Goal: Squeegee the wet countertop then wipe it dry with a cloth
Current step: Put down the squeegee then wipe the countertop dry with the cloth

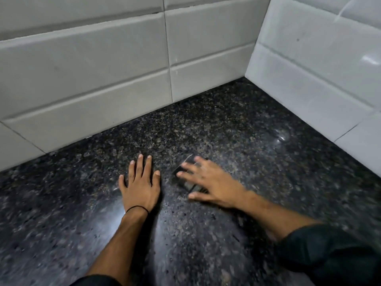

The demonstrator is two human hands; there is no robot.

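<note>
A dark speckled stone countertop (206, 234) fills the lower part of the view, glossy, with bright glare patches near the wrists and toward the right wall. It runs into a corner formed by two walls of large pale tiles (92, 69) with grey grout lines; the right-hand wall (319, 69) is shinier and catches reflections.

The left hand (141, 182) lies flat on the stone, palm down, fingers spread, a thin black band around its wrist. The right hand (208, 180) is also splayed, fingers apart, pressing down on a small dark object (185, 180) just right of the left hand. That object is motion-blurred and mostly covered by the fingers; it could be a folded cloth or a pad, but which cannot be told. The right hand is itself smeared by blur.

Dark sleeves (334, 254) are cut off by the bottom and right edges. Whether the surface is wet is unclear beneath the glare. No writing or labels can be read.
</note>
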